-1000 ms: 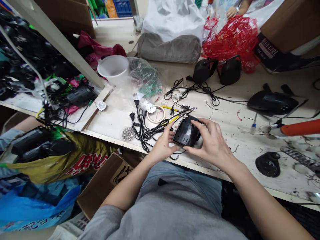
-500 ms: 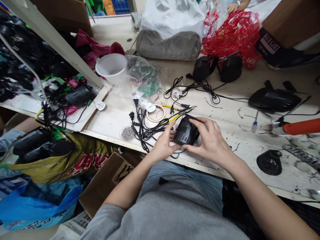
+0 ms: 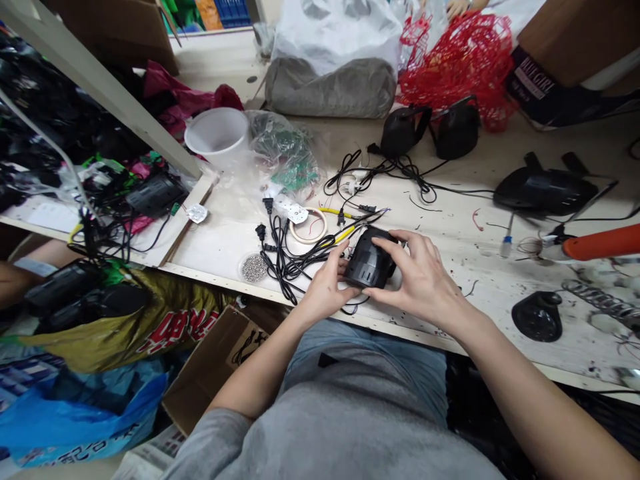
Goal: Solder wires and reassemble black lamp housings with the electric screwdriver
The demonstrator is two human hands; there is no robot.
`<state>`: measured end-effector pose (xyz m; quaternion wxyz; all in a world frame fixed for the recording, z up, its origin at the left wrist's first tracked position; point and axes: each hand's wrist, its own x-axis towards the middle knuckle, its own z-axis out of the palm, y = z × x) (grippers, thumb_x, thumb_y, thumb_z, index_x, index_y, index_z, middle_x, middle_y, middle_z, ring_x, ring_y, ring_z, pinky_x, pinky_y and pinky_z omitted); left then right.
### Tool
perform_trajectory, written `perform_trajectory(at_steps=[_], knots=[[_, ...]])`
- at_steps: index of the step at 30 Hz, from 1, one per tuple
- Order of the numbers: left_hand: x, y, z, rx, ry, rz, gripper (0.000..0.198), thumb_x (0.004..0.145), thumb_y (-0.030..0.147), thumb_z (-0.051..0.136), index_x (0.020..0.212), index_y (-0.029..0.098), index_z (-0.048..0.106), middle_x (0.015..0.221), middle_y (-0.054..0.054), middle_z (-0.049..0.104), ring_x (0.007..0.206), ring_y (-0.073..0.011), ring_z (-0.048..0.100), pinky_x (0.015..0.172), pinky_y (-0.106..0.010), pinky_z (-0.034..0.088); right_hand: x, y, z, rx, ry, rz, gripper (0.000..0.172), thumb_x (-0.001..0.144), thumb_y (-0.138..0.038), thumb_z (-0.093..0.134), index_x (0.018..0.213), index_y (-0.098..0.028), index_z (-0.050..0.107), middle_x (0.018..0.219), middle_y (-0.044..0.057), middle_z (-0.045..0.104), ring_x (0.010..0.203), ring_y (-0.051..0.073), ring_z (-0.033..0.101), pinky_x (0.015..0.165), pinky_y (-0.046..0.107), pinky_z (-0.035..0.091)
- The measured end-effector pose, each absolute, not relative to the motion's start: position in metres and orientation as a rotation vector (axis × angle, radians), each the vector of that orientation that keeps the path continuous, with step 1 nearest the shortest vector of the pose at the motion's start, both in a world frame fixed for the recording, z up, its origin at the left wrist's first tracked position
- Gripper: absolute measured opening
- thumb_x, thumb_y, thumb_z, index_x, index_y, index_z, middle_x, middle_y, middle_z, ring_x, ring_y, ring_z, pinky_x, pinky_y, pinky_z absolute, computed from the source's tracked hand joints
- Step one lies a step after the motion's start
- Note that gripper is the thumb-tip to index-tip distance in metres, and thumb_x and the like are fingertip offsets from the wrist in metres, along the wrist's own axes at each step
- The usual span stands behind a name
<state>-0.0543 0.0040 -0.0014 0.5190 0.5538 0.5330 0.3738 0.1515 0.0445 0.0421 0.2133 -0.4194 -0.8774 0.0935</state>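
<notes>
A black plastic housing point(image 3: 369, 259) with slots along its near side is held between both hands over the front of the bench. My left hand point(image 3: 325, 283) grips its left side, partly hidden behind it. My right hand point(image 3: 423, 277) clasps the right side, thumb at the near lower edge and fingers over the top. Left of the housing lies a bundle of black power cords point(image 3: 285, 267) with plugs. A yellow-sleeved wire point(image 3: 345, 235) runs close behind it. Beside the cords sit a cream tape ring point(image 3: 309, 227) and a small dish of metal screws point(image 3: 253, 267).
An orange-handled tool point(image 3: 605, 243), a small screwdriver point(image 3: 507, 244) and a black round part point(image 3: 537, 316) lie to the right. More black housings point(image 3: 545, 190) stand behind. A white bucket point(image 3: 218, 137) and red netting point(image 3: 460, 67) are farther back. Another person's arm point(image 3: 35, 263) shows at left.
The view has shifted slightly. Both hands keep the housing in nearly the same place, its slotted side turned a little more toward me.
</notes>
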Motion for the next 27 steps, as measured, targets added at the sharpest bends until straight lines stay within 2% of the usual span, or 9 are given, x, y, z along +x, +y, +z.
perform_trajectory(at_steps=[6, 18, 23, 27], knots=[[-0.054, 0.004, -0.002, 1.323, 1.287, 0.906, 0.096, 0.070, 0.016, 0.077, 0.153, 0.024, 0.030, 0.117, -0.008, 0.059, 0.110, -0.0230, 0.062, 0.100, -0.042, 0.054, 0.151, 0.043, 0.041, -1.178, -2.441, 0.228, 0.076, 0.079, -0.053, 0.074, 0.140, -0.013, 0.052, 0.133, 0.026, 0.049, 0.122, 0.043, 0.052, 0.097, 0.061, 0.048], [-0.052, 0.005, -0.002, 1.318, 1.300, 0.899, 0.094, 0.070, 0.016, 0.073, 0.153, 0.026, 0.030, 0.117, -0.007, 0.058, 0.106, -0.0222, 0.062, 0.098, -0.041, 0.054, 0.150, 0.044, 0.040, -1.192, -2.459, 0.252, 0.070, 0.081, -0.053, 0.072, 0.139, -0.017, 0.056, 0.134, 0.024, 0.047, 0.121, 0.043, 0.049, 0.095, 0.062, 0.046], [-0.062, 0.007, 0.005, 1.220, 1.192, 0.860, 0.101, 0.065, 0.008, 0.066, 0.156, 0.028, 0.027, 0.117, -0.007, 0.058, 0.107, -0.0214, 0.062, 0.097, -0.039, 0.052, 0.152, 0.045, 0.038, -1.229, -2.484, 0.253, 0.074, 0.078, -0.054, 0.077, 0.140, -0.020, 0.057, 0.135, 0.023, 0.048, 0.119, 0.042, 0.049, 0.094, 0.060, 0.047], [-0.068, 0.016, 0.024, 0.999, 1.177, 0.779, 0.105, 0.069, 0.020, 0.075, 0.158, 0.026, 0.020, 0.113, -0.008, 0.062, 0.102, -0.0219, 0.065, 0.094, -0.041, 0.052, 0.151, 0.046, 0.041, -1.251, -2.525, 0.279, 0.080, 0.074, -0.057, 0.080, 0.140, -0.019, 0.057, 0.133, 0.023, 0.049, 0.120, 0.042, 0.049, 0.094, 0.061, 0.048]])
